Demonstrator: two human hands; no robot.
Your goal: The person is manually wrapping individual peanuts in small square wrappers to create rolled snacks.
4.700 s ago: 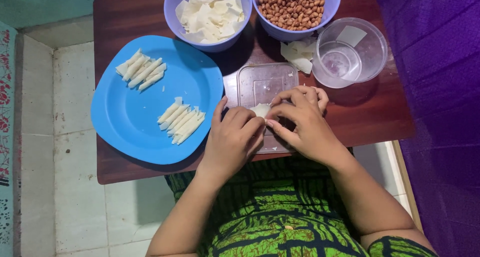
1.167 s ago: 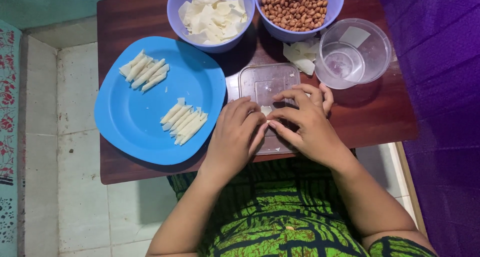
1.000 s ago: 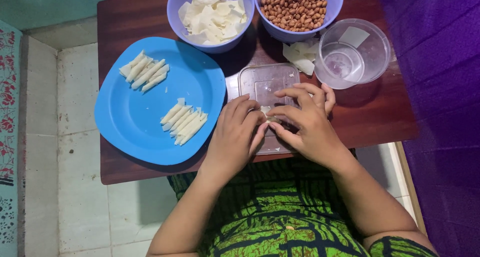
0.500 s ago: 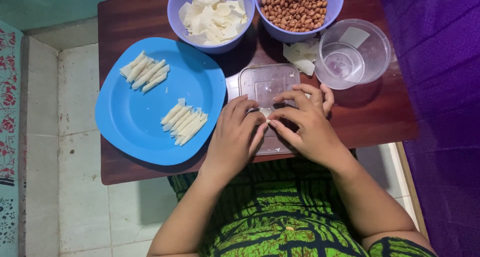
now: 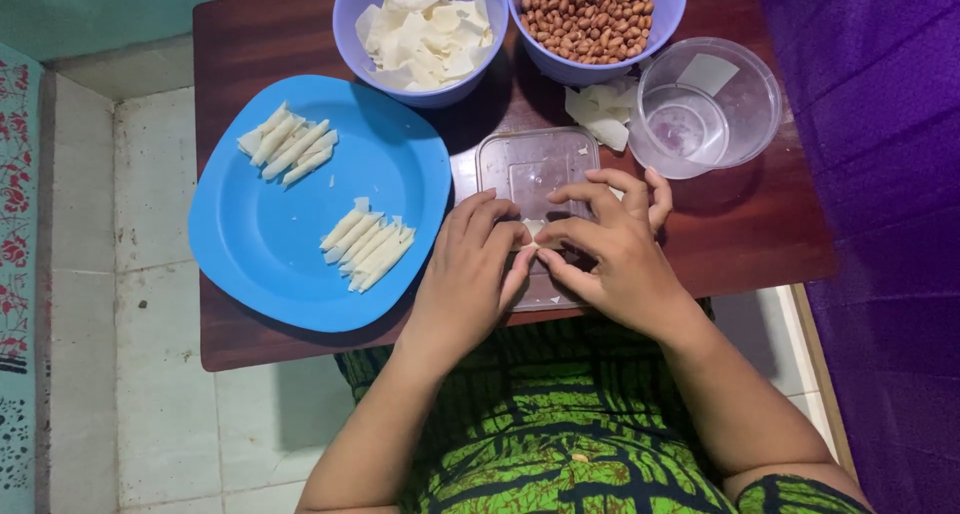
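Setting: a dark wooden tabletop (image 5: 760,234) over pale floor tiles, with purple cloth at 3 o'clock and the person's green patterned lap at 6 o'clock.
Left hand (image 5: 470,274): fingers curled in, their tips pressed against a small pale wrapper piece (image 5: 533,230) from its 9 o'clock side.
Right hand (image 5: 615,254): fingers arched over the same piece from 3 o'clock, thumb and forefinger pinching it; the two hands touch at the tips.
Work surface: a clear flat lid (image 5: 535,179) lies under the hands, and the wrapper piece sits on it near the middle of the tabletop.
Finished rolls: two groups of thin pale rolls on the blue plate (image 5: 250,264), at 9 o'clock of the hands.
Supplies: a bowl of cut wrappers (image 5: 425,29) at 12 o'clock, a bowl of peanuts (image 5: 590,14) at 1 o'clock, and a clear empty tub (image 5: 705,109) at 2 o'clock.
Risk, wrapper: likely thin, so a hard pinch could tear it or a loose one let it unroll.
Risk, lid: it reaches the tabletop's near edge; downward pressure could tip it toward the lap.
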